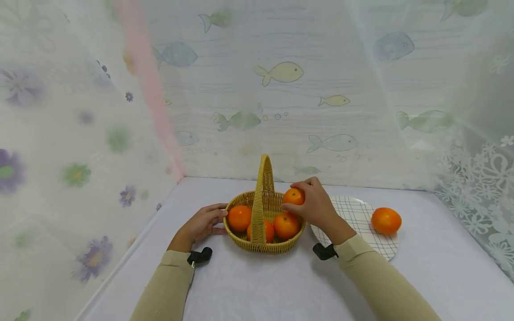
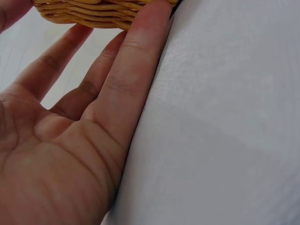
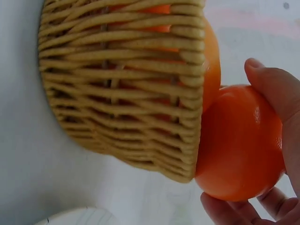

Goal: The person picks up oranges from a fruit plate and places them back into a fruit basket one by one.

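Observation:
A yellow wicker basket (image 1: 241,240) with a tall arched handle (image 1: 259,209) stands on the table and holds oranges, among them one at the left (image 1: 239,218), one partly behind the handle (image 1: 268,231) and one at the right (image 1: 287,225). My right hand (image 1: 319,206) grips another orange (image 1: 294,196) between thumb and fingers at the basket's right rim. In the right wrist view this smooth orange (image 3: 241,145) is level with the rim, close against the wickerwork. With fingers extended, my left hand (image 1: 202,223) touches the basket's left side; the left wrist view shows its fingertips at the woven wall (image 2: 89,14).
To the right lies a white plate (image 1: 349,209) with a dark grid pattern, partly behind my right forearm. A single orange (image 1: 386,221) sits on its right part. A white cloth (image 1: 249,290) covers the table, and patterned curtains (image 1: 281,133) hang behind and beside it.

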The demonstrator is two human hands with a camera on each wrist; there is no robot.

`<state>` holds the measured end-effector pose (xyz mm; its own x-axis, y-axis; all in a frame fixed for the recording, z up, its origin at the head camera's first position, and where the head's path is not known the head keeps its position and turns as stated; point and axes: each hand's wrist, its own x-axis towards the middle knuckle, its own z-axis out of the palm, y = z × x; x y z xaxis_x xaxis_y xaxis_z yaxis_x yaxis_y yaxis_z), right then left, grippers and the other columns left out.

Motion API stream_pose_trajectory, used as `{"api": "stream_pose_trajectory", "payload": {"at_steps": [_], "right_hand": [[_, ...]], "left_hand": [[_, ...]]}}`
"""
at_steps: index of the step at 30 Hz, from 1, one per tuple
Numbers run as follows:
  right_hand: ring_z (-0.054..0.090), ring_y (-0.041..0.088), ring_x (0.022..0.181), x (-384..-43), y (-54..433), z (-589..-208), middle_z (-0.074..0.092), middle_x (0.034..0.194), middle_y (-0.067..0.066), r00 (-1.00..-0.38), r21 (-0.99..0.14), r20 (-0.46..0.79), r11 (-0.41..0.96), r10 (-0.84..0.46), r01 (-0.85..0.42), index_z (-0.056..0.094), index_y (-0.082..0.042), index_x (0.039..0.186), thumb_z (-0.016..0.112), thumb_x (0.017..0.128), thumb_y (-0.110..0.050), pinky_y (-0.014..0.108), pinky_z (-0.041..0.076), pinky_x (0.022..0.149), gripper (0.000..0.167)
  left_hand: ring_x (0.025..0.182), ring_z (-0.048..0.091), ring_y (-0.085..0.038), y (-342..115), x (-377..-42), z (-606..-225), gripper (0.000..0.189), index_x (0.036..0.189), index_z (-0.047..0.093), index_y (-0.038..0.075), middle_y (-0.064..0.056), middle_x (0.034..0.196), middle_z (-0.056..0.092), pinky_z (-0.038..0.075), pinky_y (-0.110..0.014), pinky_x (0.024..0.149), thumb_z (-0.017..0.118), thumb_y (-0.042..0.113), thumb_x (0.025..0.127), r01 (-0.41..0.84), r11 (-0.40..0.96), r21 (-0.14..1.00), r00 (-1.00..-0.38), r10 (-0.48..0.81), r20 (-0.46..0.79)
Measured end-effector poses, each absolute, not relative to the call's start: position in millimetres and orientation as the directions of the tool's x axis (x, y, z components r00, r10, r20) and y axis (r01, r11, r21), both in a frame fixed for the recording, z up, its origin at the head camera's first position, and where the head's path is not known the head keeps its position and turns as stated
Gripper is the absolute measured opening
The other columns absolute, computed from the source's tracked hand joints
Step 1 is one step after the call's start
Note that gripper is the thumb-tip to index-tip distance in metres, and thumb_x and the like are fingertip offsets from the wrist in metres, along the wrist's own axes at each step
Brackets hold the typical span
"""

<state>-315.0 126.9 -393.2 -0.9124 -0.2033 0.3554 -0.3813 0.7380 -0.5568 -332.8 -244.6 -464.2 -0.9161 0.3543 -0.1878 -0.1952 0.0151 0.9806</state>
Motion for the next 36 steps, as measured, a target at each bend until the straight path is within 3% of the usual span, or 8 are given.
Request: {"api": "stream_pose_trajectory", "payload": {"at_steps": [22, 36], "right_hand": [[0.060, 0.027, 0.108, -322, 114, -406, 0.060, 0.121, 0.008, -0.929, -0.586, 0.270, 0.723, -0.252, -0.367, 0.069, -0.014, 0.133, 0.086, 0.079, -0.056, 0.044, 0.059, 0.091, 0.071], [0.060, 0.024, 0.101, -322, 110, -418, 0.059, 0.116, 0.008, -0.910, -0.545, 0.290, 0.731, -0.296, -0.411, 0.071, -0.009, 0.132, 0.086, 0.081, -0.052, 0.040, 0.059, 0.087, 0.068]], "left_hand": [[0.122, 0.065, -0.023, -245, -334, -465, 0.056, 0.153, 0.047, 0.007, -0.015, 0.150, 0.054, 0.061, -0.051, 0.093, 0.064, 0.025, 0.103, -0.192, 0.017, 0.981, -0.919, 0.346, -0.186], [0.123, 0.064, -0.022, -247, -333, -464, 0.057, 0.155, 0.045, 0.007, -0.015, 0.154, 0.051, 0.061, -0.049, 0.094, 0.062, 0.026, 0.104, -0.189, 0.027, 0.982, -0.914, 0.360, -0.186]]}}
